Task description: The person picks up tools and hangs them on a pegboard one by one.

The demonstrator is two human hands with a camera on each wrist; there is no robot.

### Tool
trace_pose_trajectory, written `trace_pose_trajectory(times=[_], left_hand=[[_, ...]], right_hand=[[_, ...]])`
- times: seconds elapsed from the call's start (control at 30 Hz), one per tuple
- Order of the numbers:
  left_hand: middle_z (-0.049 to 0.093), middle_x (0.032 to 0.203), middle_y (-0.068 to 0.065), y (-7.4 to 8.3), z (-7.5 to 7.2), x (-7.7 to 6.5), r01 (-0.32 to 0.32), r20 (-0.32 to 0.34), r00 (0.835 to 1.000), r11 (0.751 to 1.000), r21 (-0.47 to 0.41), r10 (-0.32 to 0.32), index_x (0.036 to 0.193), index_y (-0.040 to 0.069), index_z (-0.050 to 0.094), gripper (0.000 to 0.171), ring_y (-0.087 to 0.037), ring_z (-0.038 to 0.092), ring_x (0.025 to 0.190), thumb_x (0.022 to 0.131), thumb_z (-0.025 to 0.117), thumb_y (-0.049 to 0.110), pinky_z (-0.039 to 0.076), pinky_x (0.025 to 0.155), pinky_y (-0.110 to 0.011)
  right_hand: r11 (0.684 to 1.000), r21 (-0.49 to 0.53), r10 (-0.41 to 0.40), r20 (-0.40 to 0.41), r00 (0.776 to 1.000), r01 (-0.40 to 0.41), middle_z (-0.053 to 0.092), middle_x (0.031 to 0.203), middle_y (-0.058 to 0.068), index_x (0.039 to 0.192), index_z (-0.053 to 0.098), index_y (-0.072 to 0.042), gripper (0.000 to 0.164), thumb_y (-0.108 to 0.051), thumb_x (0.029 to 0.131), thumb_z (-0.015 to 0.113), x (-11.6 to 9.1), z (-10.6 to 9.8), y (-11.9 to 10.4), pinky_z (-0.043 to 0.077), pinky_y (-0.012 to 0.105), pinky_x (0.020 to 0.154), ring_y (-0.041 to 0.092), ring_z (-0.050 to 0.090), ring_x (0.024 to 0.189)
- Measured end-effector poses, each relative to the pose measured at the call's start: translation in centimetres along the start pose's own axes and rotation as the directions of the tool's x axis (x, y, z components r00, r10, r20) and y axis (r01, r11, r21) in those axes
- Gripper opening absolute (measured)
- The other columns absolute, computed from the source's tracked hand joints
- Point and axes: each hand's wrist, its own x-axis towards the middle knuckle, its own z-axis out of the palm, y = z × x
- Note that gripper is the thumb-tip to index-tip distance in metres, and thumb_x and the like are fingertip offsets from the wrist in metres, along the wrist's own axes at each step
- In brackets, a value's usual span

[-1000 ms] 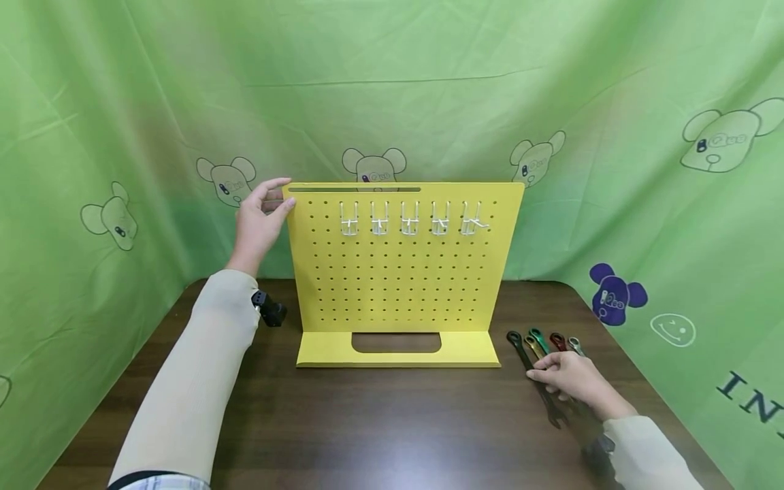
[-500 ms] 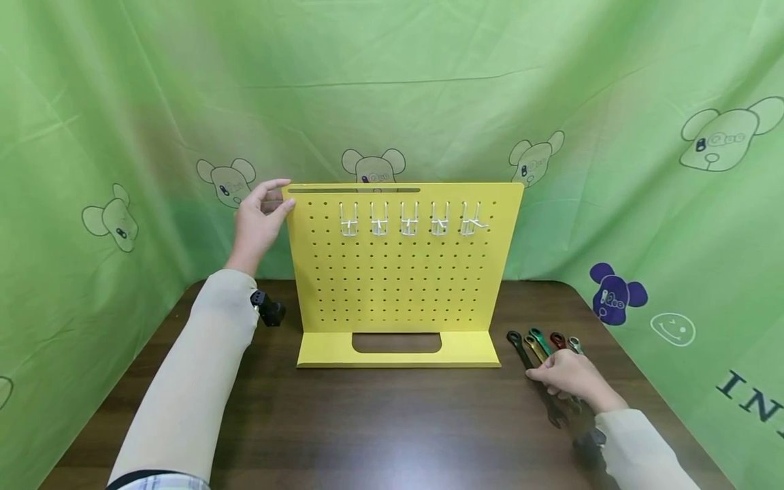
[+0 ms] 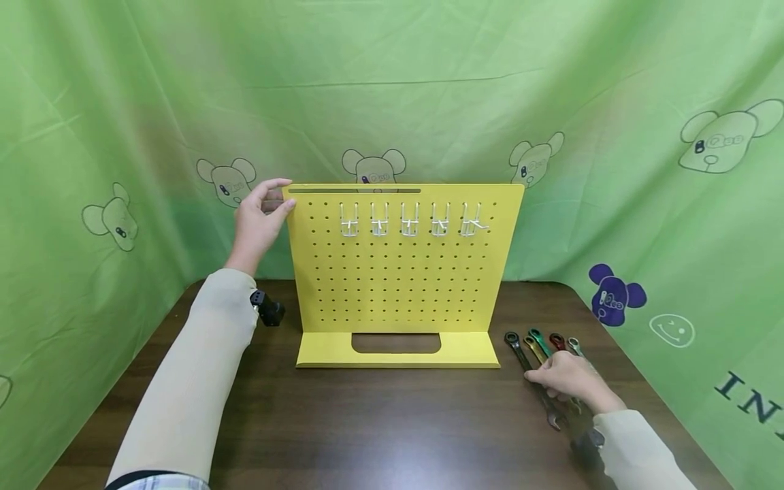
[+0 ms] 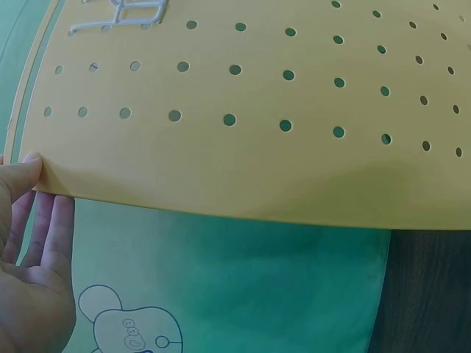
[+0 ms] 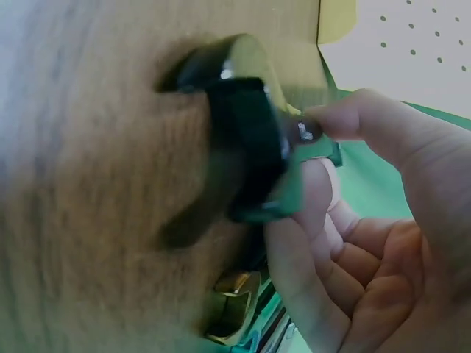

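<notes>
A yellow pegboard [image 3: 398,272] stands upright on its base in the head view, with a row of several white wire hooks [image 3: 410,221] near its top. My left hand [image 3: 257,224] grips the board's upper left corner, thumb in front and fingers behind, as the left wrist view also shows. At the right, my right hand [image 3: 569,378] pinches a black wrench [image 3: 517,347] by the middle of its shaft. In the right wrist view the wrench's open end [image 5: 254,147] is blurred. Other wrenches lie beside it: gold [image 3: 531,344], green [image 3: 537,337], red [image 3: 557,340] and silver [image 3: 574,344], partly hidden by that hand.
All this stands on a dark brown wooden table [image 3: 380,422]. A green curtain [image 3: 392,88] with printed mouse-like heads hangs behind and at both sides. A black wrist camera [image 3: 269,309] sits on the left sleeve.
The right hand has edged slightly left, and the black wrench has shifted a little left with it. The left hand and the pegboard have stayed in place.
</notes>
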Motion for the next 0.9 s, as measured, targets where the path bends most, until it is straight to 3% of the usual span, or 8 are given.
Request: trace_pose_trajectory(times=[0.13,0.3,0.57,0.9], left_hand=[[0.065,0.118,-0.012,0.0,0.0,-0.1,0.000,-0.001,1.000,1.000,0.003,0.000,0.134,0.018,0.063,0.036,-0.024,0.063,0.107,0.098,0.068,0.020,0.054,0.090,-0.037],[0.065,0.118,-0.012,0.0,0.0,-0.1,0.000,-0.002,1.000,1.000,-0.002,0.000,0.133,0.018,0.063,0.036,-0.024,0.062,0.107,0.098,0.068,0.019,0.053,0.090,-0.037],[0.065,0.118,-0.012,0.0,0.0,0.0,-0.001,-0.004,1.000,1.000,0.005,0.001,0.133,0.018,0.063,0.036,-0.024,0.062,0.107,0.098,0.068,0.020,0.054,0.090,-0.037],[0.065,0.118,-0.013,0.0,0.1,0.0,-0.003,-0.010,1.000,1.000,0.006,0.003,0.133,0.017,0.063,0.036,-0.025,0.062,0.107,0.098,0.068,0.018,0.054,0.091,-0.038]], right_hand=[[0.999,0.045,0.004,-0.005,1.000,-0.003,0.058,0.056,-0.002,0.061,0.054,-0.015,0.039,-0.036,0.087,0.075,0.0,0.2,0.0,0.047,0.031,0.051,0.014,0.057,0.052],[0.988,0.157,-0.004,-0.014,1.000,0.006,0.060,0.064,0.000,0.085,0.066,-0.006,0.026,-0.029,0.089,0.075,0.0,0.5,0.4,0.055,0.032,0.056,0.016,0.063,0.060],[0.941,0.338,0.005,0.014,1.000,-0.010,0.058,0.067,0.001,0.096,0.062,0.002,0.026,-0.022,0.094,0.071,-0.4,0.9,0.8,0.057,0.031,0.054,0.017,0.059,0.060],[0.928,0.367,-0.063,-0.001,0.998,0.059,0.055,0.066,0.001,0.106,0.061,0.007,0.028,-0.020,0.099,0.065,-0.5,0.9,1.0,0.050,0.029,0.048,0.016,0.054,0.054]])
